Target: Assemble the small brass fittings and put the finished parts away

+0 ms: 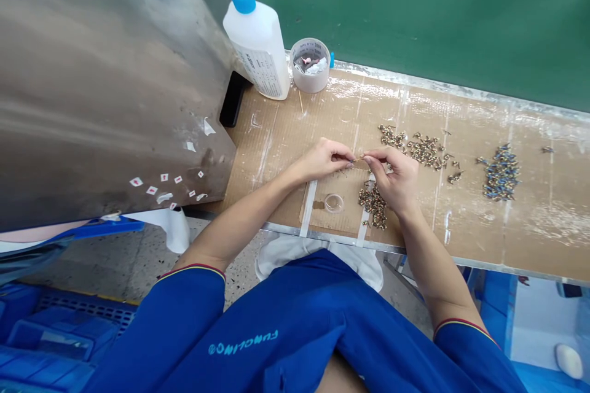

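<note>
My left hand (328, 157) and my right hand (395, 177) meet over the cardboard-covered bench, both closed in a fingertip pinch. Between their fingertips shows a thin yellowish piece (358, 159), too small to identify. A pile of small brass-coloured screw-like parts (373, 204) lies just below my right hand. More of these parts (424, 150) are spread to the right of it. Farther right sits a pile of similar parts with blue on them (501, 173). A small clear round dish (334, 203) rests below my left hand.
At the back left stand a white bottle with a blue nozzle (260, 49) and a tape roll (310, 67) holding scraps. A thin stick (300, 101) lies by them. A metal panel (115, 86) borders the left side; a green surface (415, 12) lies beyond the bench.
</note>
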Motion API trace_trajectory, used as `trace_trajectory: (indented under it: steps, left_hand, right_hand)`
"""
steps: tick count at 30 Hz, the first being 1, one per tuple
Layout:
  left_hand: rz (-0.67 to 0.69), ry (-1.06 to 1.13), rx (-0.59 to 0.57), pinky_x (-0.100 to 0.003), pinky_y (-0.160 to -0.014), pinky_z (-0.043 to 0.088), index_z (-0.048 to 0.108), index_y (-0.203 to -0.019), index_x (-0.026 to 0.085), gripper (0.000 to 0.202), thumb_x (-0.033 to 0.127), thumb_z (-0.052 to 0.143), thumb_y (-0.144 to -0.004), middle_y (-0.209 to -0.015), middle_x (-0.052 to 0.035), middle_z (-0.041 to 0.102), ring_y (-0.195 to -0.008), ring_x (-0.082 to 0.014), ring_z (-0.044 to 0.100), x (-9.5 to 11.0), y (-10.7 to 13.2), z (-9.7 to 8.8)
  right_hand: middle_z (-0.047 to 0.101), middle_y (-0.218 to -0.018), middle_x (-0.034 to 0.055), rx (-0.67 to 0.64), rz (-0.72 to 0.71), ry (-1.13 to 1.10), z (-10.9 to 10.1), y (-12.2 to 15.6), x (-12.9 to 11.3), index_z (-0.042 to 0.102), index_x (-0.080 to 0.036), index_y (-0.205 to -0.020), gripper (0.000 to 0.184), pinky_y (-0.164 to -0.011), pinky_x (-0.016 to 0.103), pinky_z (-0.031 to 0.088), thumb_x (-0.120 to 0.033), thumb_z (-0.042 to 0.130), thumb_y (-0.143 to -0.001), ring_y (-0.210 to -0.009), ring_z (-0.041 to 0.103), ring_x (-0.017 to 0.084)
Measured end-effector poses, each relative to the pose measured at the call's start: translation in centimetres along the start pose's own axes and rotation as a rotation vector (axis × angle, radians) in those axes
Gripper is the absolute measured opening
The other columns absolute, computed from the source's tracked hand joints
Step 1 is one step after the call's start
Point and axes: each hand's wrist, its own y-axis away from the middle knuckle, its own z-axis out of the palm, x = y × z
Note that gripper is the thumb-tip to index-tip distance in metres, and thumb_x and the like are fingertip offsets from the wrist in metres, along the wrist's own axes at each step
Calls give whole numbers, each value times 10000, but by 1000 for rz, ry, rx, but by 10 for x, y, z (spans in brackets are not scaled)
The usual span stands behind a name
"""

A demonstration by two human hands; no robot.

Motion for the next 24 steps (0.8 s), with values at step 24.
trace_trajectory:
  steps: [24]
  left_hand:
    - [-54, 142, -12, -245, -783, 555, 812, -878, 154, 126, 165, 697, -828, -907, -66, 803, -826, -144, 720, 3, 1, -9]
  right_hand:
    - [674, -1012, 44, -667, -84, -412, -5, 5, -24, 778, -255, -961, 158, -796, 330, 562, -318, 642, -1012, -901, 655, 161]
